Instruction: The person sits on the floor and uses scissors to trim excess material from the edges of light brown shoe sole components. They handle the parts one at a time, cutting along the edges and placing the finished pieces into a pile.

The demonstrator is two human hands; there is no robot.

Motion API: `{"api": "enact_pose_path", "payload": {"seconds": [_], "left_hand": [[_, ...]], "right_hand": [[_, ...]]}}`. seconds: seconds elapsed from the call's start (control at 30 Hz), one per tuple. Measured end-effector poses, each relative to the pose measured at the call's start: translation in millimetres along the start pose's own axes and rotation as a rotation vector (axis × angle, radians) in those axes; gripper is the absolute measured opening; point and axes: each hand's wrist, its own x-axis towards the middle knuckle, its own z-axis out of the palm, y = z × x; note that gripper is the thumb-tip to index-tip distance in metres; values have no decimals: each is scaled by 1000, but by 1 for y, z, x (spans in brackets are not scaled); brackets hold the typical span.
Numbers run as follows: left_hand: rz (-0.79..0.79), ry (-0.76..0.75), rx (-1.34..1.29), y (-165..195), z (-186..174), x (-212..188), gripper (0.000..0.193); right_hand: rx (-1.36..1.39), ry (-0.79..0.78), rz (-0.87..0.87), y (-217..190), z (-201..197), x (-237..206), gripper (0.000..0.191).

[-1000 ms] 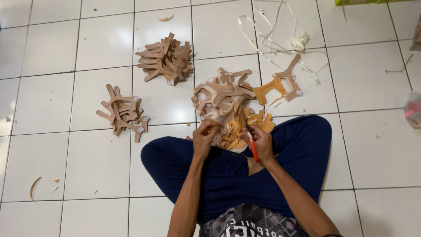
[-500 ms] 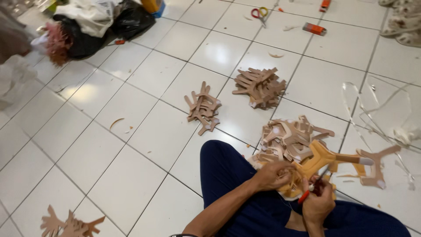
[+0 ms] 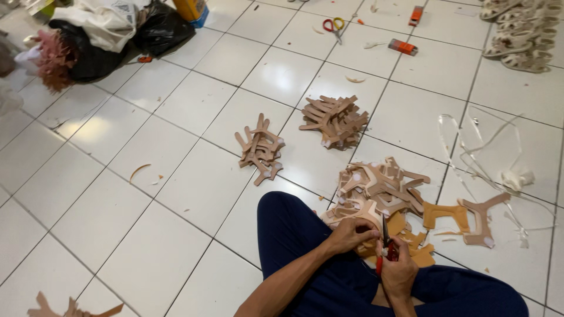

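Note:
I sit cross-legged on a white tiled floor in dark blue trousers (image 3: 305,235). My left hand (image 3: 350,233) pinches a tan strap-shaped cut piece (image 3: 363,212) over my lap. In my right hand (image 3: 398,271) are red-handled scissors (image 3: 385,246), blades pointing up at that piece. Just beyond my hands lies a heap of tan and orange cut pieces (image 3: 382,188). Two more piles of brown pieces rest farther out, one in the middle (image 3: 260,148) and one behind it (image 3: 335,120).
White plastic strips (image 3: 487,152) curl on the tiles at right. Black and white bags (image 3: 111,35) sit at the far left. Another pair of scissors (image 3: 333,26), orange cutters (image 3: 405,46) and pale sandals (image 3: 523,29) lie at the back. Brown scraps (image 3: 64,308) are at bottom left.
The view swung left and then steadied, bringing the bags and more floor into sight. My hands stay together on the cut piece with the scissors.

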Motion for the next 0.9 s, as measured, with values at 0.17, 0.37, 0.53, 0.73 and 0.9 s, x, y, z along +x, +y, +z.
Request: {"api": "enact_pose_path", "payload": {"seconds": [0.17, 0.37, 0.53, 0.73, 0.9], "left_hand": [[142, -61, -15, -2, 4, 4, 21], [-34, -63, 5, 9, 9, 1, 16], [125, 177, 87, 22, -2, 8, 16], [80, 287, -47, 19, -33, 30, 12], [41, 309, -232, 15, -32, 33, 12]], "right_hand": [[439, -49, 125, 19, 0, 3, 35], [663, -142, 382, 33, -1, 10, 35], [735, -356, 448, 37, -9, 5, 41], [775, -692, 641, 46, -10, 7, 73], [801, -748, 653, 50, -10, 11, 73]]}}
